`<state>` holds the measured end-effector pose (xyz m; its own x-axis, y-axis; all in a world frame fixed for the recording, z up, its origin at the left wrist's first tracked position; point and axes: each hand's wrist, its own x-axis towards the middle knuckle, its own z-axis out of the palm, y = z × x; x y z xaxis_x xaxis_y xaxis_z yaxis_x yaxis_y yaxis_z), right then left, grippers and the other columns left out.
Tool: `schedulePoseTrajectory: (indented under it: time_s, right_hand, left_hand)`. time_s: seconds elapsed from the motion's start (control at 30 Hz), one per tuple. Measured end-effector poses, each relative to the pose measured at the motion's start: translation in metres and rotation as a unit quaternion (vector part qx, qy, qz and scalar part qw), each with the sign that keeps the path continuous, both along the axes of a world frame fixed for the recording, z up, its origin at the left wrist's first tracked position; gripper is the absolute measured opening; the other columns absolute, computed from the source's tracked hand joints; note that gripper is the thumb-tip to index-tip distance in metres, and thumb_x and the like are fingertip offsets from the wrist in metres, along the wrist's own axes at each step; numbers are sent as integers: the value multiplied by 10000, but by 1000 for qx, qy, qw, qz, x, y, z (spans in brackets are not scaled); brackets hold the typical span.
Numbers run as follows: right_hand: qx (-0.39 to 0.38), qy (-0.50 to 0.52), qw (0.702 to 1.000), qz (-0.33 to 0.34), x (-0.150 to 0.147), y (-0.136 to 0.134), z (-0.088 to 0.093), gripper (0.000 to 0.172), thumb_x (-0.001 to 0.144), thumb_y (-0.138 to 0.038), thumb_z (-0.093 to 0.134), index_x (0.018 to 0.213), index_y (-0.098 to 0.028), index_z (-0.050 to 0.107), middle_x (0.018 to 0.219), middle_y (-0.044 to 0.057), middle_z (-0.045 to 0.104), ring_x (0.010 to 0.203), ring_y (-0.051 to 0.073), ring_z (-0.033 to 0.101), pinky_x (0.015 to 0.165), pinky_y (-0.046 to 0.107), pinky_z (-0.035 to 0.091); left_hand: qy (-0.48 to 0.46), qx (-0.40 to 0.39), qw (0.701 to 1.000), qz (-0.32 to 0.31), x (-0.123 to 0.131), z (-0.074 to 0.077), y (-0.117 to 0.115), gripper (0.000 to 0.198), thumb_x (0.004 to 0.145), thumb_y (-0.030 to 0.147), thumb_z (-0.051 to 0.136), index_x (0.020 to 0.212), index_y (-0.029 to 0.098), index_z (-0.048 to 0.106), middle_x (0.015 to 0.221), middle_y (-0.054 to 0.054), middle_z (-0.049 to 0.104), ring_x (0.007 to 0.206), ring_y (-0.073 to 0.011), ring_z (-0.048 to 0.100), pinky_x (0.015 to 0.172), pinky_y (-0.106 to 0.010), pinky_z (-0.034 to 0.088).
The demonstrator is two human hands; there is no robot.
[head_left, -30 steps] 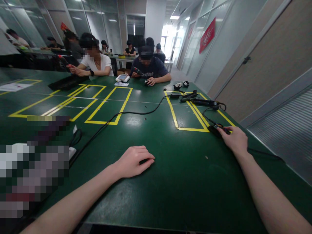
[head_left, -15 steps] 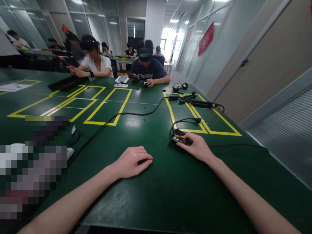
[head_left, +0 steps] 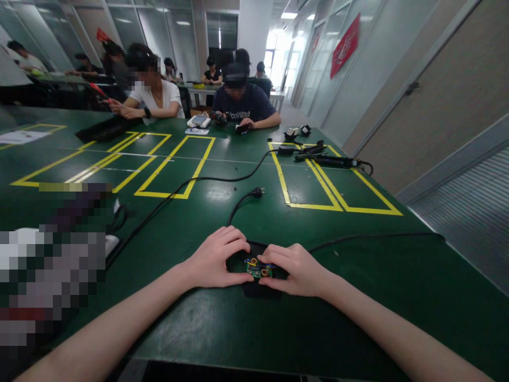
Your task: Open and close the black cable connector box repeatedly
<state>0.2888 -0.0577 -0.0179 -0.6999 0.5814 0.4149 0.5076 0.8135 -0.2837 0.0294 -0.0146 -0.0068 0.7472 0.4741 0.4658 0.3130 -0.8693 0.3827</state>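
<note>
A small green circuit board (head_left: 259, 271) with copper coils and coloured wires lies in or on a black tray-like piece (head_left: 260, 291) on the green table. My left hand (head_left: 222, 260) grips the board's left side, thumb at its lower edge and fingers at the black piece's upper left. From the right, my right hand (head_left: 290, 268) has its thumb and fingers closed on the board's right side. A black cable with a plug (head_left: 258, 192) runs up from behind my left hand. Another black cable (head_left: 374, 235) leads off to the right.
Yellow tape rectangles (head_left: 181, 197) mark the green table (head_left: 191, 329). Black tools (head_left: 334, 161) and small white parts (head_left: 291, 133) lie at the back right. A long cable (head_left: 214, 179) crosses the middle. Two people sit opposite. Blurred items fill the left edge.
My right hand has brought the board, black piece and plug cable leftward and nearer. My left hand has opened from its resting curl and now holds the board's left side.
</note>
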Motion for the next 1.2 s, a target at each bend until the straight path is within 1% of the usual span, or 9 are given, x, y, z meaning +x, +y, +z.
schedulePoseTrajectory:
  time_s: [0.13,0.27,0.4,0.57,0.73,0.83,1.0,1.1,1.2]
  right_hand:
    - [44,13,999,3,1,2,3,244,1016,-412,601,1054,-178,661,810,42,726,653,150,690,536,256,455]
    - [64,19,998,3,3,5,5,221,1002,-391,607,1054,-188,677,905,70,764,705,156,717,565,248,493]
    - [46,25,999,3,2,6,6,176,965,-356,640,1029,-199,685,909,67,760,707,163,719,572,253,513]
    - [31,18,999,-23,1,8,4,182,974,-343,641,1064,-196,702,996,83,766,769,176,745,624,262,555]
    - [-10,-13,998,-56,6,10,6,330,928,-375,698,1200,-189,706,1127,109,759,884,217,770,710,296,602]
    - [-29,-11,998,-58,9,10,8,438,862,-409,754,1240,-193,701,1167,117,754,927,234,771,755,314,611]
    - [-84,27,994,-56,7,8,10,440,776,-314,766,1197,-194,717,1167,94,750,908,228,767,777,328,623]
    - [-105,39,991,-71,5,7,11,384,785,-264,749,1164,-205,726,1158,81,752,912,222,761,770,325,626]
    - [-120,43,989,-81,3,7,12,317,803,-213,724,1121,-222,731,1133,67,755,879,202,750,710,300,625]
  left_hand:
    - [14,-27,999,-27,0,-1,1,311,873,453,796,977,189,671,983,-61,724,929,-225,667,827,-348,492]
    - [13,-47,998,-32,1,-2,2,324,868,430,804,1058,191,698,1048,-74,749,989,-240,686,905,-371,525]
    - [31,-56,997,-31,0,-2,3,358,859,427,814,1105,186,715,1134,-92,754,1055,-258,692,956,-394,535]
    - [59,-50,997,-9,-1,-2,3,515,814,520,839,1189,190,714,1215,-109,736,1102,-284,686,979,-419,526]
    - [65,-45,997,16,-1,-4,5,469,865,507,787,1215,204,709,1218,-104,731,1103,-275,683,1001,-424,520]
    - [50,-41,997,31,1,-5,8,369,891,432,758,1165,189,719,1175,-100,735,1070,-265,692,975,-410,538]
    - [41,-48,998,29,1,-4,7,235,897,365,713,1052,189,725,1033,-65,729,940,-214,711,812,-310,567]
    - [44,-57,997,31,0,-4,5,224,899,356,694,1046,190,721,1003,-48,723,881,-190,715,750,-276,560]
    - [41,-55,997,32,-1,-4,5,229,904,350,679,1065,193,726,1022,-48,729,892,-185,721,767,-269,565]
